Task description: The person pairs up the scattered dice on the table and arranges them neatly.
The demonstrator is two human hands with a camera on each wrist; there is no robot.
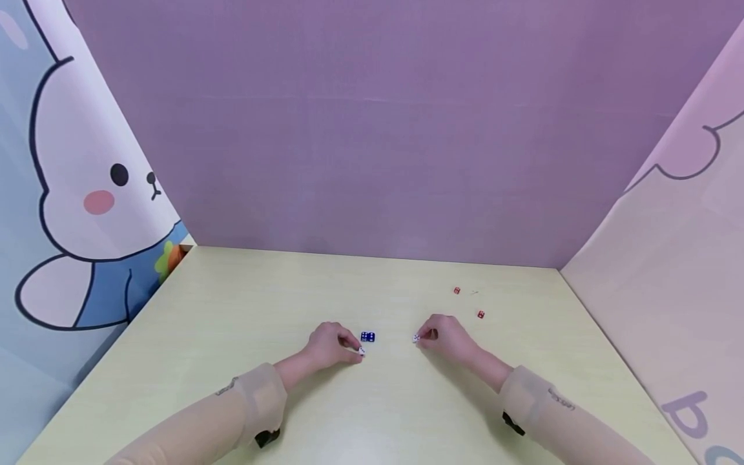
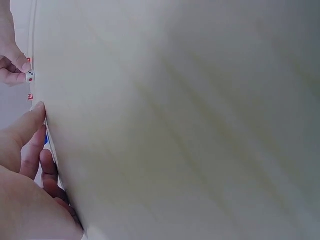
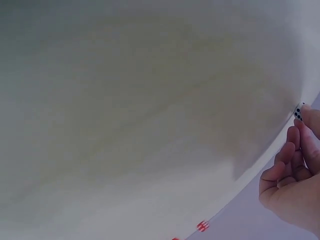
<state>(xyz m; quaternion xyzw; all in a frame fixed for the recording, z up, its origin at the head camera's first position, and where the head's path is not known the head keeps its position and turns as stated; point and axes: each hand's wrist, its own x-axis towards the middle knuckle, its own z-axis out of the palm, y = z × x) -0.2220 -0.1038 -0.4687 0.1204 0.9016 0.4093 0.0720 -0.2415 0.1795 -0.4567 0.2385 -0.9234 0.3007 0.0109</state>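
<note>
Two blue dice point(image 1: 368, 336) with white pips sit side by side near the middle of the table. Just in front of them, my left hand point(image 1: 332, 345) pinches a white die point(image 1: 361, 351) between thumb and fingertips, close over the tabletop. To the right, my right hand point(image 1: 446, 337) pinches another white die point(image 1: 416, 338) by thumb and forefinger; its black pips show in the right wrist view on the die point(image 3: 299, 111). The left wrist view shows the left hand point(image 2: 25, 150) mostly hiding its own die, with a bit of blue die point(image 2: 46, 139) behind the fingers.
Two red dice lie apart beyond the right hand, one farther back point(image 1: 456, 290) and one nearer point(image 1: 481, 314). A small thin mark point(image 1: 474, 292) shows beside them. A purple panel point(image 1: 372, 142) stands at the table's back edge, with printed cloth on both sides.
</note>
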